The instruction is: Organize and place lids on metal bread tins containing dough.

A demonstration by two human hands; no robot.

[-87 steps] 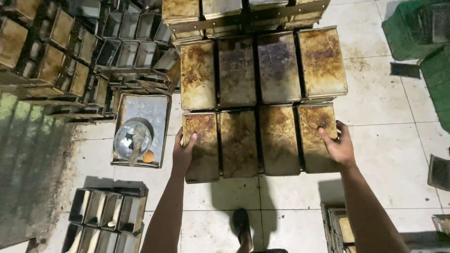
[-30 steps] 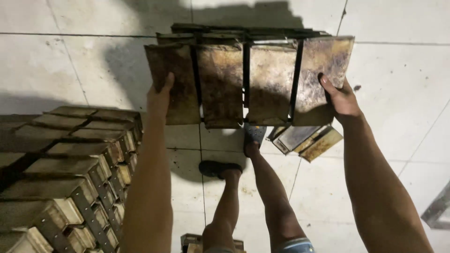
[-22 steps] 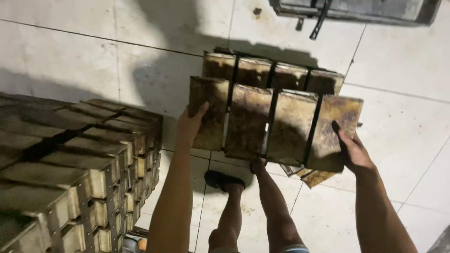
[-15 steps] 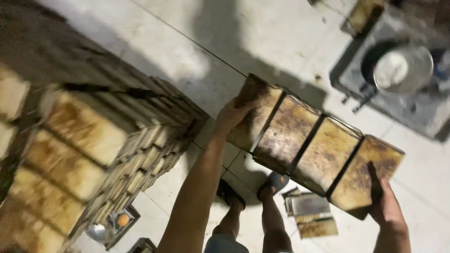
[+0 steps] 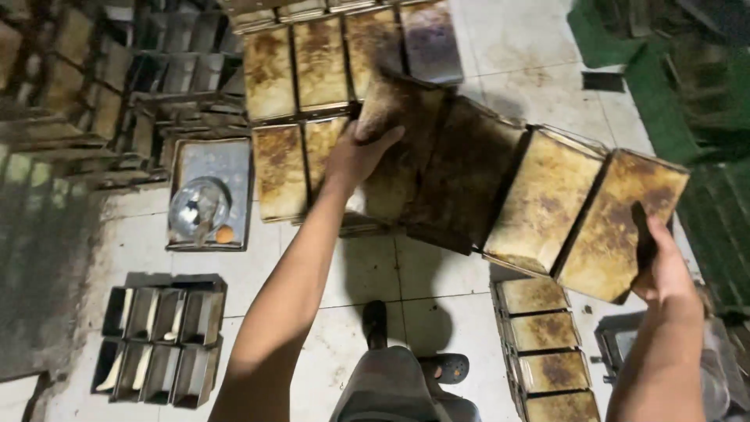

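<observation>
Fingers of the left hand [image 5: 361, 152] and right hand [image 5: 662, 266] are clamping opposite ends of a strapped set of four loaf tins [image 5: 516, 195], which is hanging tilted in the air above the tiled floor [image 5: 422, 289]. More upturned tin sets [image 5: 312, 70] are lying just behind it, another set [image 5: 543, 352] below. Its bottoms are looking scorched, brown and mottled.

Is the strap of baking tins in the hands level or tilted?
Tilted. The strap of tins slopes down from the left hand to the right hand, bottoms facing up.
</observation>
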